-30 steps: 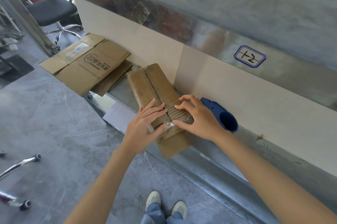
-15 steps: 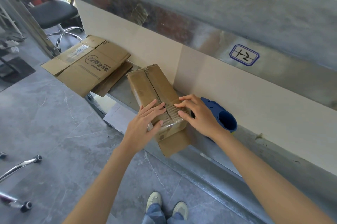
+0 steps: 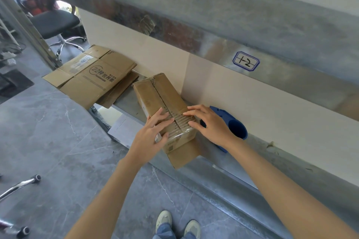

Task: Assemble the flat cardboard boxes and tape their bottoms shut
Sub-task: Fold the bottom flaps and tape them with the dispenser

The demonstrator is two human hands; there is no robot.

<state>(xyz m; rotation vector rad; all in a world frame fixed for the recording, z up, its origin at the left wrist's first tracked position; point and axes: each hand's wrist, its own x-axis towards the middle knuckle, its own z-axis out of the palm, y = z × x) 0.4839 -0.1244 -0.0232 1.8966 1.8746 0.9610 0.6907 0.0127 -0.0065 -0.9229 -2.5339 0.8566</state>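
Two flat hands press the box (image 3: 151, 93) at its taped seam: left hand (image 3: 148, 134), right hand (image 3: 212, 125), fingers extended, grasping nothing.

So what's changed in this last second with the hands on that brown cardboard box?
Little. The thumb of the right hand slid slightly rightward over the clear tape, away from the left hand; nothing was gripped or released. Both hands still press flat on the brown cardboard box. The stack of flattened cardboard boxes and the blue plastic tape dispenser stayed put.
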